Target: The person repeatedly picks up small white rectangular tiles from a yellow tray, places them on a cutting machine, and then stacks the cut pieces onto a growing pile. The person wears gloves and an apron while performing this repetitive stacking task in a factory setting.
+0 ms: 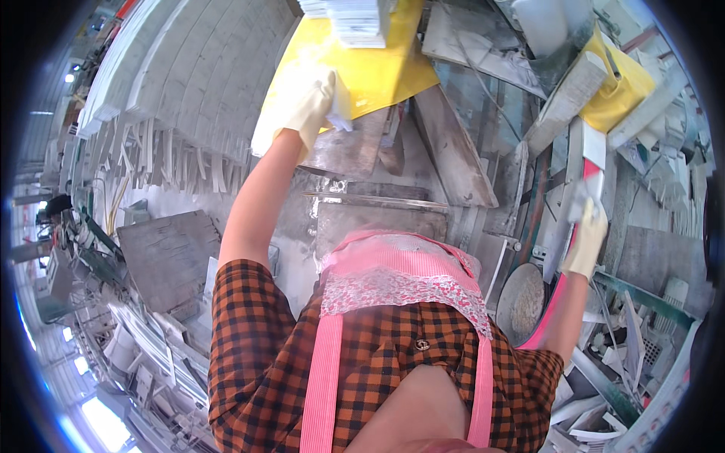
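My left hand [308, 106], in a pale rubber glove, reaches forward over a yellow sheet [381, 79]. Its fingers curl at a white piece [341, 107], partly hidden by the hand and washed out by glare. Just beyond, a stack of thin white strips [358, 23] rests on the same sheet. Out to the right, my right hand [589, 238], gloved too, is closed around a small pale piece [580, 208], blurred, at a narrow red-and-white belt [592, 167]. Near that wrist is a round disc-shaped part [521, 303] with a grainy, pale face.
Long white slabs [189, 68] are stacked at the far left, with thin strips below them. A worn board [168, 260] lies at left. Wooden planks [453, 151] lean ahead. Another yellow sheet [623, 87] hangs at the far right, above scattered offcuts [630, 340].
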### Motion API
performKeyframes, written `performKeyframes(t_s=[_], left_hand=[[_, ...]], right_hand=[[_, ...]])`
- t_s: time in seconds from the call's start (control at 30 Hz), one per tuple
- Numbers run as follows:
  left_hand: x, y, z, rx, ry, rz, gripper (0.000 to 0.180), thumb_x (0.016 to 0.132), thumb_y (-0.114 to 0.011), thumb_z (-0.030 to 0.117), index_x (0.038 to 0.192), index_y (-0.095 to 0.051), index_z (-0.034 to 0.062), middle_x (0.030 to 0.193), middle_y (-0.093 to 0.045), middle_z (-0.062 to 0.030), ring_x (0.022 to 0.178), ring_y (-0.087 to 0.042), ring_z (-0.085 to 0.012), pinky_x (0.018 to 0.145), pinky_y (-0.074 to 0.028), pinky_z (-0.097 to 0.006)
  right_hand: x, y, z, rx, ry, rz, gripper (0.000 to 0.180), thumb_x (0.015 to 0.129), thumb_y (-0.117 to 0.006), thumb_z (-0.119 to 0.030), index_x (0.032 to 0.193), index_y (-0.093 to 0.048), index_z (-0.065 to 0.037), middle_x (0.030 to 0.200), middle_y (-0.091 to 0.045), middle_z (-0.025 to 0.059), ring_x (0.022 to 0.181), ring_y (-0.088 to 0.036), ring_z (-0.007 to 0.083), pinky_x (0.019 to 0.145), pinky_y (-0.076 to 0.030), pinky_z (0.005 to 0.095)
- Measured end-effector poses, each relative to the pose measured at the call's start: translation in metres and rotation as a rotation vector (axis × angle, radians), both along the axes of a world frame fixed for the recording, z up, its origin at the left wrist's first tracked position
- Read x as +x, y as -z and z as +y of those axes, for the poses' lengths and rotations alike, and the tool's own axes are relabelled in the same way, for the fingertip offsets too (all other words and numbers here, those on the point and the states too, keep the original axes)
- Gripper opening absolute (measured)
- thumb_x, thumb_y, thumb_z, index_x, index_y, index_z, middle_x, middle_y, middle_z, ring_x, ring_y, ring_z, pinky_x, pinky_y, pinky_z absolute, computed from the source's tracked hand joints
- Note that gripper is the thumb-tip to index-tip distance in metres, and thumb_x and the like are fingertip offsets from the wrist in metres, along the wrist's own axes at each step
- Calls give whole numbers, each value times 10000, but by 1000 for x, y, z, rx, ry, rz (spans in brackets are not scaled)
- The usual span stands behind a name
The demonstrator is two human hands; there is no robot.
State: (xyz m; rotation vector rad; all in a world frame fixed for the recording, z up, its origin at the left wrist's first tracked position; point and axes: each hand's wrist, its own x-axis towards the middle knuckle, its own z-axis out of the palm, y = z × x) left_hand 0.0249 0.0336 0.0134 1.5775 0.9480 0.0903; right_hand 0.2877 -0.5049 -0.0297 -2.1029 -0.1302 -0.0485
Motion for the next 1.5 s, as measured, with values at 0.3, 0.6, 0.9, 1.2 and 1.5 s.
performKeyframes(t_s=[0.3,0.6,0.9,1.2,1.5], left_hand=[[-6,-20,16,-57,70,-36,645,1003,-572,485,1370,-562,-46,1287,-610,-237,1018,-718,-341,831,-644,-375],[8,-2,14,173,16,75,585,1018,-551,495,1290,-635,-16,1234,-672,-188,1084,-683,-275,925,-564,-400],[20,16,-32,371,-240,68,1021,835,-796,436,1591,-289,-25,1449,-544,-189,1284,-556,-237,1035,-471,-364],[16,10,-45,355,-221,-2,925,893,-729,378,1610,-272,13,1496,-483,-197,1320,-525,-263,1095,-425,-378],[31,-18,-70,268,-289,49,842,930,-675,338,1621,-274,70,1522,-454,-150,1376,-463,-251,1137,-370,-394]], right_hand=[[-133,12,348,600,-553,305,398,1047,-582,-295,1275,-638,27,1149,-706,132,1036,-662,187,894,-516,335],[-194,25,423,371,-763,120,609,1030,-584,-404,1480,-493,-3,1283,-660,250,1182,-663,288,983,-503,373],[-125,16,340,141,-924,-463,397,886,-692,-358,1172,-690,-82,1170,-696,156,1083,-630,370,930,-505,487],[96,35,44,-357,31,-424,513,861,-756,-415,1192,-682,-30,1192,-682,209,1140,-623,401,972,-500,461],[177,60,-48,-703,-240,-197,904,805,-807,-517,1529,-474,-90,1612,-409,170,1498,-371,323,1240,-297,381]])
